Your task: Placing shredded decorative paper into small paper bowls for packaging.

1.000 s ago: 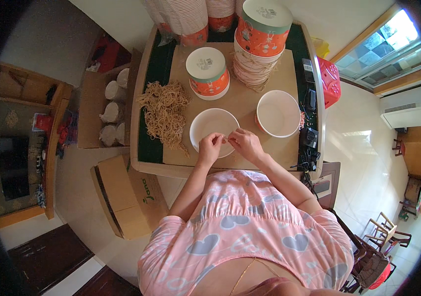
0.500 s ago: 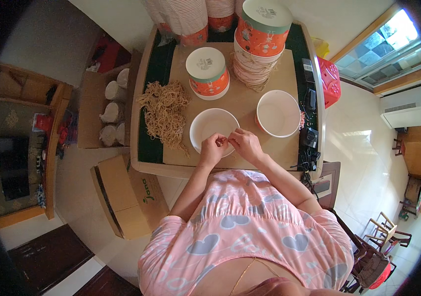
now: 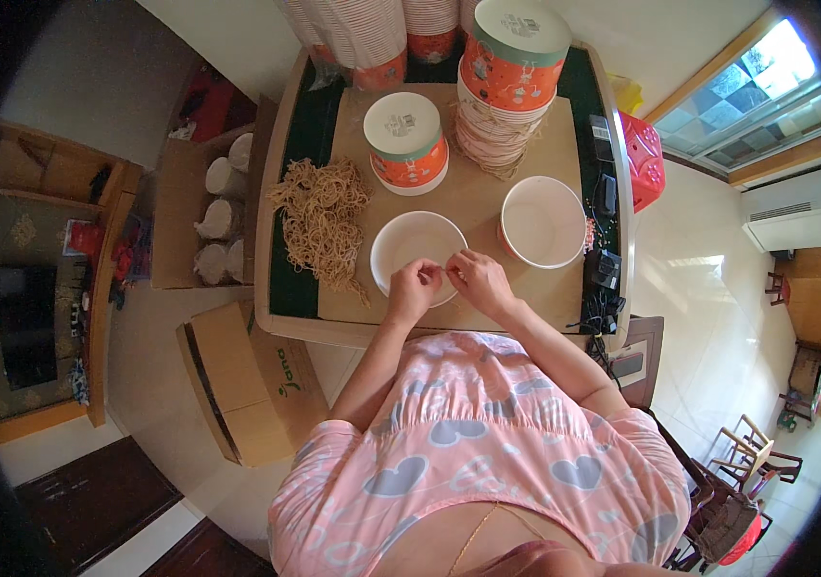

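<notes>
My left hand (image 3: pixel 414 288) and my right hand (image 3: pixel 482 281) meet over the near rim of a white-lined paper bucket (image 3: pixel 401 231) that stands mouth up. Both are closed with the fingertips pinched together, almost touching. Whatever lies between them is too small to make out. Left of this bucket is a tangled heap of tan string loops (image 3: pixel 324 221). To the right stands a second bucket (image 3: pixel 542 219), mouth up, its inside white. Beyond them an orange and green bucket (image 3: pixel 406 144) rests upside down.
Upside-down buckets (image 3: pixel 513 72) are stacked at the far right, string (image 3: pixel 492 144) around the lower ones. Tall wrapped bucket stacks (image 3: pixel 372 48) stand at the back. Black adapters (image 3: pixel 605 269) line the table's right edge. A cardboard box (image 3: pixel 256 385) sits on the floor at left.
My hands stay over the near rim of the bucket; the fingers of my left hand have shifted slightly. The buckets and the string heap have not moved.
</notes>
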